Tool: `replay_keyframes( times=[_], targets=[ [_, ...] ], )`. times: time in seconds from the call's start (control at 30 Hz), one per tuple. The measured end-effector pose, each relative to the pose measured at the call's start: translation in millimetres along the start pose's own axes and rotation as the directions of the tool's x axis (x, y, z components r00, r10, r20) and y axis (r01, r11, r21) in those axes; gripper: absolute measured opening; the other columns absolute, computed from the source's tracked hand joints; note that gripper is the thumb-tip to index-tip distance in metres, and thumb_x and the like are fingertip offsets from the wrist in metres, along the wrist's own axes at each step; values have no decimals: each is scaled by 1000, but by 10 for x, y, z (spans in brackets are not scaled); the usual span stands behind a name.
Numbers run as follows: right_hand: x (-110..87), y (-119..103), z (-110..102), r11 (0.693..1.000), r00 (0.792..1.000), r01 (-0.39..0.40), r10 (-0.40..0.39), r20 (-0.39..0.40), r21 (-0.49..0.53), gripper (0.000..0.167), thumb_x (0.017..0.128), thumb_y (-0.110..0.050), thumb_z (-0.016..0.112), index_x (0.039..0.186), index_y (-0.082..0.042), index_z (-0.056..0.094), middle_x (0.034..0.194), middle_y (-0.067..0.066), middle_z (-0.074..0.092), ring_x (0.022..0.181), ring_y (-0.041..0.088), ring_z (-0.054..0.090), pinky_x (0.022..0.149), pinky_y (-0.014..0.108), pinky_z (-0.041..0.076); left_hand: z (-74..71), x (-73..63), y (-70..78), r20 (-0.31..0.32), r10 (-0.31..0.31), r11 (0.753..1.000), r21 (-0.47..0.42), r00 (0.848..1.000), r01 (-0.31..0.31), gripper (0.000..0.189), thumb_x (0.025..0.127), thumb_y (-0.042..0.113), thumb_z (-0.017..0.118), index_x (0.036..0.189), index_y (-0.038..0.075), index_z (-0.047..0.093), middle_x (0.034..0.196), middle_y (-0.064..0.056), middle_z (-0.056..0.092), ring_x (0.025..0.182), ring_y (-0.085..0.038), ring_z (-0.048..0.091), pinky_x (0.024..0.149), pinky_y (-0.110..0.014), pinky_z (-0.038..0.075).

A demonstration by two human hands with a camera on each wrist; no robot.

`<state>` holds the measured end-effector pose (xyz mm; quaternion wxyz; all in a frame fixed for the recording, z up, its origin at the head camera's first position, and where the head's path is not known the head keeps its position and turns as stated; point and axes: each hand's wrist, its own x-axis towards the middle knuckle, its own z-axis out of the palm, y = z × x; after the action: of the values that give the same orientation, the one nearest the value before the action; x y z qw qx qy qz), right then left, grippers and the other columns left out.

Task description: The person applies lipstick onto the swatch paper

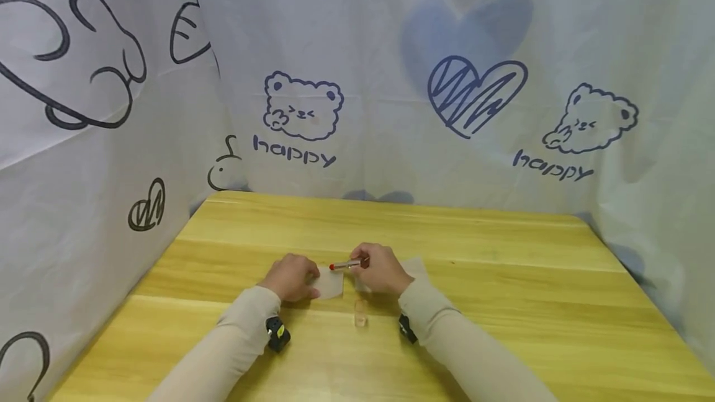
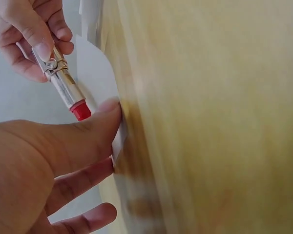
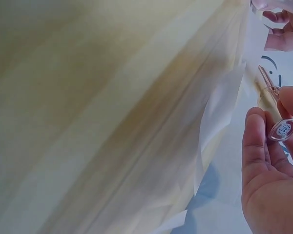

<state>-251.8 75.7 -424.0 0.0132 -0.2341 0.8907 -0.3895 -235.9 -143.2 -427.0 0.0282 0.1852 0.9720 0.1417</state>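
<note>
My right hand (image 1: 382,268) grips a lipstick (image 2: 67,87) by the lower end of its shiny metallic tube. Its red tip points left, over a small white sheet of paper (image 1: 331,284) on the table. At the left edge of that paper is my left hand (image 1: 289,278), thumb on the sheet and fingers bent beside it, pinching the edge. In the left wrist view the lipstick's tip overlaps the left thumb. The right wrist view shows the round base of the lipstick between the right thumb and fingers.
A small clear cap-like piece (image 1: 360,314) stands on the wooden table (image 1: 503,303) in front of the hands. Another white sheet (image 1: 416,267) lies partly hidden behind the right hand. Printed white curtains (image 1: 385,79) hang behind the table and at both sides.
</note>
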Motion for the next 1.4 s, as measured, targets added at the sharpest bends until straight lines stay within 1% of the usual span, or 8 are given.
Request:
replay_keyframes(
  times=[0.07,0.23,0.37,0.47,0.6,0.83,1.17,1.4],
  targets=[
    [25,-15,-2,1000,1000,-2,2,-1,-7,11,89,-5,69,100,-4,66,92,5,65,84,17,62,76,33,52,-20,9,-1,4,-1,1000,-4,1000,1,33,76,27,85,101,9,74,104,-8,69,102,-32,61,86,-49,49],
    [73,-30,0,999,1000,-2,2,8,-36,16,90,-7,68,105,-3,67,96,5,66,88,18,62,79,34,52,-21,25,-5,5,-5,999,-32,1000,6,34,75,26,86,102,10,74,105,-7,69,103,-31,61,87,-49,49],
    [97,-37,8,999,1000,0,0,20,-34,19,91,-7,68,109,-2,67,97,8,65,88,18,61,79,34,51,-18,28,-4,3,-9,999,-48,1000,9,34,74,26,86,101,10,73,103,-6,69,100,-29,62,86,-48,49],
    [106,-43,21,1000,1000,6,-5,30,-28,18,90,-6,68,108,-3,67,94,8,64,85,18,60,77,35,51,-20,26,-11,7,-13,999,-52,1000,13,34,74,25,86,100,9,73,102,-5,69,99,-27,62,85,-47,49],
    [111,-37,38,999,999,16,-15,36,-41,15,90,-7,68,105,-5,68,90,5,63,83,16,58,75,33,50,-26,26,-24,17,-8,999,-40,1000,9,33,75,24,86,101,10,73,103,-5,69,100,-28,62,86,-46,49],
    [104,-41,33,997,999,21,-18,49,-68,13,91,-6,66,103,-5,69,88,3,64,79,14,55,71,31,49,-40,13,-9,29,-2,999,-36,1000,3,32,75,23,85,102,10,73,105,-6,69,103,-29,61,88,-47,49],
    [84,-55,64,996,998,15,-10,54,-92,12,92,-8,66,103,-7,70,91,2,65,80,14,57,71,31,50,-39,4,-9,31,-11,1000,-28,999,12,33,76,24,85,103,10,73,107,-6,69,104,-30,61,89,-48,48],
    [78,-38,86,995,999,29,-25,43,-95,11,91,-7,66,102,-7,70,91,2,65,80,14,57,71,32,50,-18,-1,-23,33,-14,999,-29,999,15,33,76,24,85,103,10,73,106,-6,69,104,-30,61,88,-48,48]
  ],
)
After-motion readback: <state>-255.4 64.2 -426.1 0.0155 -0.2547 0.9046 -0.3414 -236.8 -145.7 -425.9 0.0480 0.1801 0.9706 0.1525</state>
